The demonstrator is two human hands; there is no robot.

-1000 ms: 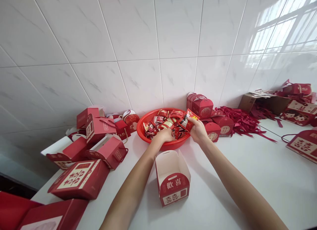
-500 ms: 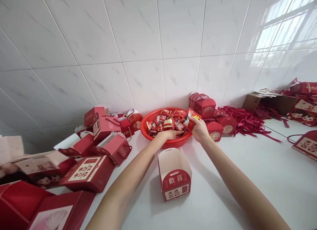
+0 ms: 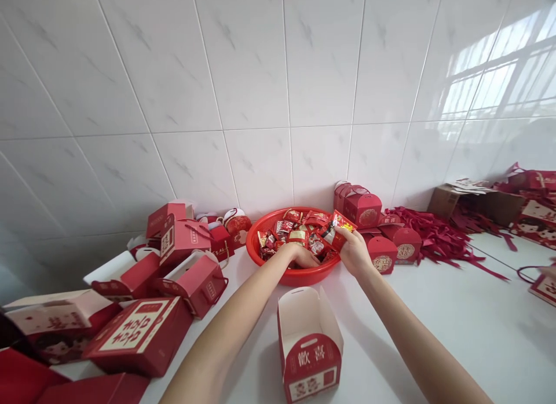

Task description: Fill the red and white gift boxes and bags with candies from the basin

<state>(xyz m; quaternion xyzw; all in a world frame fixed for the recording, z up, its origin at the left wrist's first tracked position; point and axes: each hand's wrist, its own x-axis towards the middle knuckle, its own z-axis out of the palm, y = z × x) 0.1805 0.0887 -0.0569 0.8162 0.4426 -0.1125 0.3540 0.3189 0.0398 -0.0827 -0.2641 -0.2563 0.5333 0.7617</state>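
Backing white table (image 3: 478,334): tiled wall (image 3: 256,73) (window reflection (image 3: 499,79), too).

The fingers of my left hand (image 3: 304,257) are sunk among the packets (image 3: 297,236), so I can't see what they touch. At the right edge, a box (image 3: 545,288) is cut off and something over it is blurred. The lower-left red boxes (image 3: 93,389) run out of frame.

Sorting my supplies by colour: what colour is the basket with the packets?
Red, best seen in the head view.
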